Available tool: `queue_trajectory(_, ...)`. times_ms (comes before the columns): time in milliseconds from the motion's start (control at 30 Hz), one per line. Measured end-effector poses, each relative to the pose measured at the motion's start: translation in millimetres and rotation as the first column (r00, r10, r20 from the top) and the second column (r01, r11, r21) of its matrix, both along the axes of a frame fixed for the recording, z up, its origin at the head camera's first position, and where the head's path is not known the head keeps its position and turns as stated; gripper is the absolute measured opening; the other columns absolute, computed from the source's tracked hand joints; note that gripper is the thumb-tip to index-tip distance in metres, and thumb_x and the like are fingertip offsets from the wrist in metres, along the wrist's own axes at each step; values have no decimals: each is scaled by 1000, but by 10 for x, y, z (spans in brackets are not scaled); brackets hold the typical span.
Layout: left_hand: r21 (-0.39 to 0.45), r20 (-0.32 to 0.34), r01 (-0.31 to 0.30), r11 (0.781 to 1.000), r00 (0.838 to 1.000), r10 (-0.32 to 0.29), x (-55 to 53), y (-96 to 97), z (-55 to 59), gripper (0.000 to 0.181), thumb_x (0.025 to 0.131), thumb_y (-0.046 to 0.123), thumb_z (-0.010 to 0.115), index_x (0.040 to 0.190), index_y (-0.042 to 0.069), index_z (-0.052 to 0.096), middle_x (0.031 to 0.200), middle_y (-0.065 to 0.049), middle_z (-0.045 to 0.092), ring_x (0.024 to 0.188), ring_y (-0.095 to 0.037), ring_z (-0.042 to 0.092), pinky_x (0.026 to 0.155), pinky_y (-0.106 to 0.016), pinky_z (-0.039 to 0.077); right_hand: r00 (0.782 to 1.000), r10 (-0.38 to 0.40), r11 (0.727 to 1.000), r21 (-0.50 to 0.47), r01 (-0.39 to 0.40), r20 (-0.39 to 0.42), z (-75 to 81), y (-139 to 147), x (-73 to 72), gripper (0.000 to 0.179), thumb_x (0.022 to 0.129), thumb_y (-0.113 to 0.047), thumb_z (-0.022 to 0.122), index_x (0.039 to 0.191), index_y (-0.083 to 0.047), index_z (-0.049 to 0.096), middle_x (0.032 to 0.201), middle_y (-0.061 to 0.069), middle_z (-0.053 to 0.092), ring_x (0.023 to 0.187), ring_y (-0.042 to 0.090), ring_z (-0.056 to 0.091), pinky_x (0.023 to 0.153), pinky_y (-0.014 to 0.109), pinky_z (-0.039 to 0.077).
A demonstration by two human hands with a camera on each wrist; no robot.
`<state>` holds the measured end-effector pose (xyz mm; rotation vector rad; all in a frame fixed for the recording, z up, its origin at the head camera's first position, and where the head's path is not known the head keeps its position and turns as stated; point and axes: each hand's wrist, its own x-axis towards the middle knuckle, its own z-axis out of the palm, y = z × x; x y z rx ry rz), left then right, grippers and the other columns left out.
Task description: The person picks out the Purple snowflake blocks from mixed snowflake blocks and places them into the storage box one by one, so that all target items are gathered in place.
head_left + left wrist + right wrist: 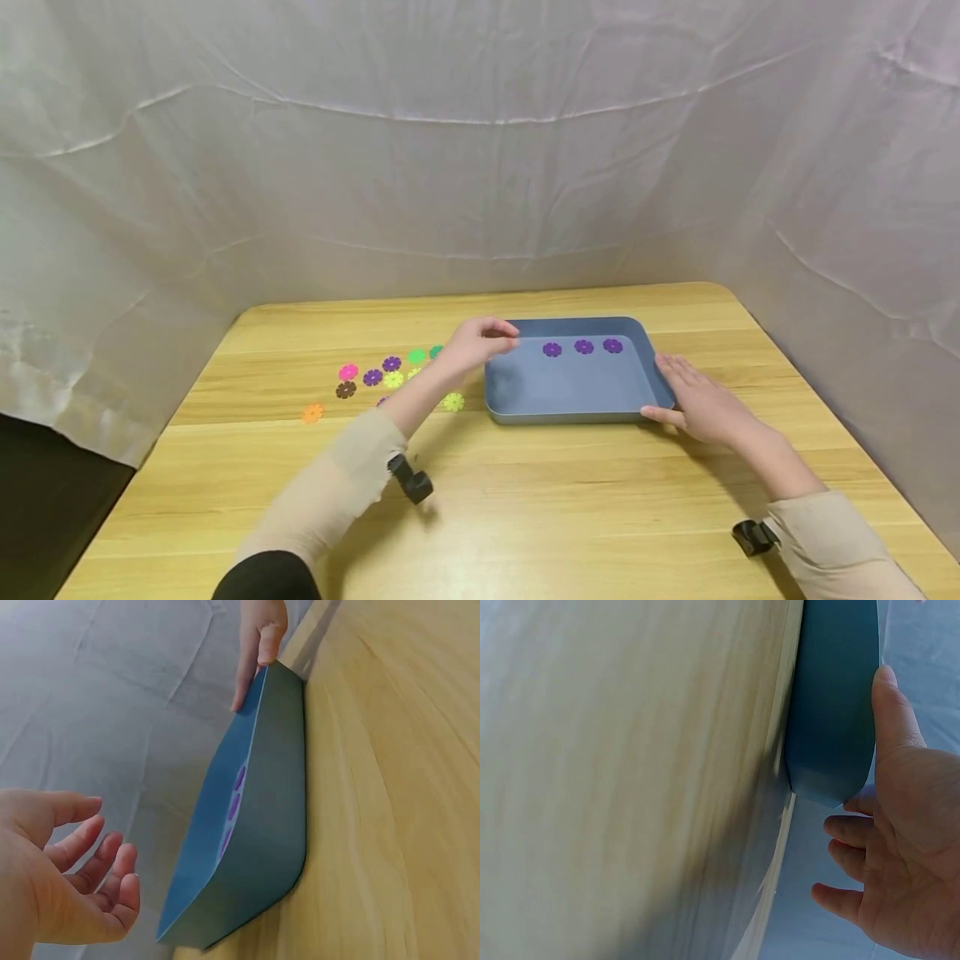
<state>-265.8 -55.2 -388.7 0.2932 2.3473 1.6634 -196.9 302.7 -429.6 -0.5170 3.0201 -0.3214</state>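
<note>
A blue-grey rectangular tray (pixel 570 387) lies on the table. In it, three purple flower-shaped discs (pixel 583 347) form a row near the far wall. Over the tray's far left corner is my left hand (pixel 474 343); the left wrist view shows its fingers (pixel 97 866) loosely bent, with nothing between them and the thumb. My right hand (pixel 701 404) rests against the tray's right end, fingers extended along the outside and thumb at the front right corner. The thumb (pixel 894 712) lies at the tray's rim in the right wrist view.
Left of the tray, several flower discs lie scattered on the wooden table (pixel 525 500): a pink one (pixel 348 372), a brown one (pixel 346 389), an orange one (pixel 312 413), plus purple, yellow and green ones. My left forearm hides some. Pale cloth (pixel 480 183) hangs behind the table and along its sides.
</note>
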Motion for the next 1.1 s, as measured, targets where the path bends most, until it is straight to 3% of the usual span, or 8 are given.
queue_trajectory(133, -76, -54, 21, 997, 998, -25, 161, -246, 103, 22, 90, 20, 69, 110, 13, 68, 103, -3, 67, 96, -17, 60, 91, -41, 51, 1000, -3, 1000, 2, 3, 2, 2, -1, 13, 98, 91, -62, 52, 151, 8, 18, 156, 32, 20, 143, 51, 20, 116, 63, 20)
queue_trajectory(300, -139, -96, 41, 989, 994, -54, 339, -560, 228, 25, 90, 22, 69, 112, 12, 66, 107, -5, 67, 99, -19, 61, 89, -34, 51, 1000, -5, 1000, 2, 5, 2, 14, -7, 17, 98, 92, -62, 52, 151, 7, 18, 156, 32, 19, 143, 51, 20, 116, 63, 20)
queue_trajectory(467, -216, -110, 57, 975, 990, -82, 494, -883, 238, 28, 91, 25, 68, 116, 13, 64, 111, -5, 66, 100, -20, 61, 88, -36, 53, 1000, -7, 1000, -3, 7, 4, 22, -17, 22, 98, 91, -62, 52, 151, 7, 17, 156, 31, 19, 143, 51, 20, 116, 63, 19)
queue_trajectory(700, -247, -79, 62, 967, 993, -84, 654, -1309, 85, 34, 91, 23, 68, 121, 9, 63, 115, -11, 64, 100, -22, 61, 89, -48, 54, 1000, -22, 1000, -17, 23, 16, 35, -47, 22, 98, 91, -63, 51, 152, 6, 16, 157, 30, 19, 144, 50, 19, 116, 64, 19)
queue_trajectory(933, -298, -25, 41, 954, 998, -51, 753, -1587, -205, 39, 89, 19, 70, 124, 5, 62, 108, -10, 65, 97, -21, 60, 81, -36, 54, 1000, -17, 1000, -18, 18, 18, 37, -74, 15, 98, 92, -63, 51, 152, 6, 16, 157, 30, 19, 144, 50, 18, 116, 64, 19)
queue_trajectory(1100, -360, -72, 41, 932, 995, -71, 762, -1623, -345, 39, 86, 12, 71, 122, 2, 63, 100, -10, 66, 90, -18, 61, 75, -29, 53, 1000, -9, 1000, -20, 10, 12, 35, -70, 18, 97, 92, -62, 51, 152, 7, 17, 157, 29, 19, 144, 50, 19, 116, 63, 19)
